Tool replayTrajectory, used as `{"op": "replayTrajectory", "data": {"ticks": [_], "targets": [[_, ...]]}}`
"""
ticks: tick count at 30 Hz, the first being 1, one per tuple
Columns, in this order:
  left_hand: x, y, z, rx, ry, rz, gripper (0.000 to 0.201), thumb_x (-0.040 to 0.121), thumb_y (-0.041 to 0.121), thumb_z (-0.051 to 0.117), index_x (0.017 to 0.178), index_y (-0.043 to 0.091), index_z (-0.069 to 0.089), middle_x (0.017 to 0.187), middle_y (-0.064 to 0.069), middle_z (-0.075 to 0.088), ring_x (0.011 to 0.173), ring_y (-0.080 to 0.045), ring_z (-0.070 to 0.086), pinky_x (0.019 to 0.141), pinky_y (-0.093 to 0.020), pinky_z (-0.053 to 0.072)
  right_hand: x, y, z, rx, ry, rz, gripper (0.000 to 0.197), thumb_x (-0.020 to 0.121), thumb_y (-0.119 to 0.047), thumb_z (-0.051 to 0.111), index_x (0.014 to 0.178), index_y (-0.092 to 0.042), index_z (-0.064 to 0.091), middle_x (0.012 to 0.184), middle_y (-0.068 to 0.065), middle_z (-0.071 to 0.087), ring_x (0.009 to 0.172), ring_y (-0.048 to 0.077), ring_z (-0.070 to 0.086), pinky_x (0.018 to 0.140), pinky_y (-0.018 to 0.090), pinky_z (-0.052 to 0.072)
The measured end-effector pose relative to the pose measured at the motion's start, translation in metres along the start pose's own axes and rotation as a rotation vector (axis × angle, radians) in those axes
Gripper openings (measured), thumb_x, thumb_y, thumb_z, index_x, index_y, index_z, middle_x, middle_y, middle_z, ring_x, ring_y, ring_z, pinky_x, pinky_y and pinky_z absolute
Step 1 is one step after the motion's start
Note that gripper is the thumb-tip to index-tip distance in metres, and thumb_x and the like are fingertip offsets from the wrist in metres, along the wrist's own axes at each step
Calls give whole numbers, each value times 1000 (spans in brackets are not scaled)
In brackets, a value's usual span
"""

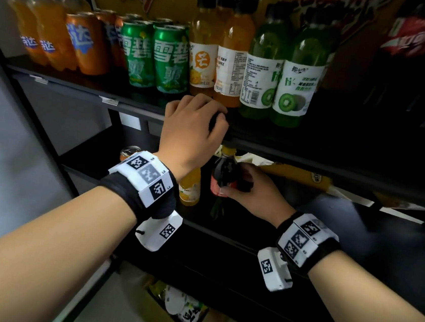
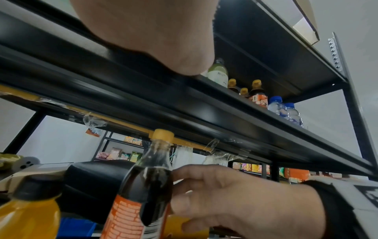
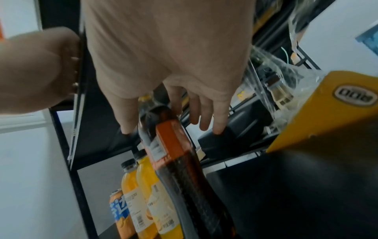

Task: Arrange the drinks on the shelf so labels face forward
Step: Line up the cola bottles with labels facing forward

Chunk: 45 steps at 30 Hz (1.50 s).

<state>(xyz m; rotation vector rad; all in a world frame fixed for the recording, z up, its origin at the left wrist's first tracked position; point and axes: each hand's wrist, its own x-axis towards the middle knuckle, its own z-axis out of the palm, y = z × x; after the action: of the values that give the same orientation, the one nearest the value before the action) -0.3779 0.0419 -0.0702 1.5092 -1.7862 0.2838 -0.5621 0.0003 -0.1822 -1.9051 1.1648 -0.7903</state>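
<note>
**Right now the dark bottle stands up tall in the right hand**

The right hand [image 1: 249, 191] is on the lower shelf [image 1: 224, 231]. Its fingers [image 2: 196, 177] and thumb curl round the dark cola bottle [image 1: 224, 174], at the part where the orange-red label [image 3: 174, 142] sits. The bottle stands straight up, with its yellow cap [image 2: 162, 134] on top, close under the edge of the upper shelf [image 1: 138, 106]. So its long line runs up and down, and turning it means spinning it round that line like a top.

From the head view only a strip of the label shows on the near side, so I think the label does not face the front yet. It needs a bit more of a twist.

The left hand [image 1: 193, 129] is higher up. It rests at the front edge of the upper shelf, fingers curled over something dark there. I cannot tell what it is or whether the hand grips it. That hand is above the bottle but not touching it, so the right hand is the one to do the turning.

An orange juice bottle [image 1: 190, 187] stands just beside the cola on its left. The twist should stay small and careful so the two do not bump. A yellow box [image 1: 299, 176] lies further back on the right.
</note>
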Motion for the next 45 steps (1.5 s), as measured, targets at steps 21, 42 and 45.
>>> {"op": "replayTrajectory", "data": {"ticks": [21,42,45], "targets": [[31,165,29,-77,-380,325,51,98,46,56,145,28,45,136,-1,57,119,-27,60,89,-42,53,-146,-96,-194,-123,383,7,12,87,-39,78,92,-29,73,80,3,76,69,15,75,57,22,54],[67,169,67,-232,-536,216,50,96,50,61,140,27,57,139,-4,61,127,-23,57,99,-32,46,-48,-91,-274,160,997,119,66,80,-20,88,134,-9,52,120,6,68,113,26,67,98,40,54],[71,176,60,-479,-619,109,67,96,48,65,153,24,41,148,-3,54,135,-20,52,103,-26,39,-60,-95,-263,236,959,52,62,79,-20,89,131,-13,56,109,-3,69,104,18,69,88,30,55]]}}
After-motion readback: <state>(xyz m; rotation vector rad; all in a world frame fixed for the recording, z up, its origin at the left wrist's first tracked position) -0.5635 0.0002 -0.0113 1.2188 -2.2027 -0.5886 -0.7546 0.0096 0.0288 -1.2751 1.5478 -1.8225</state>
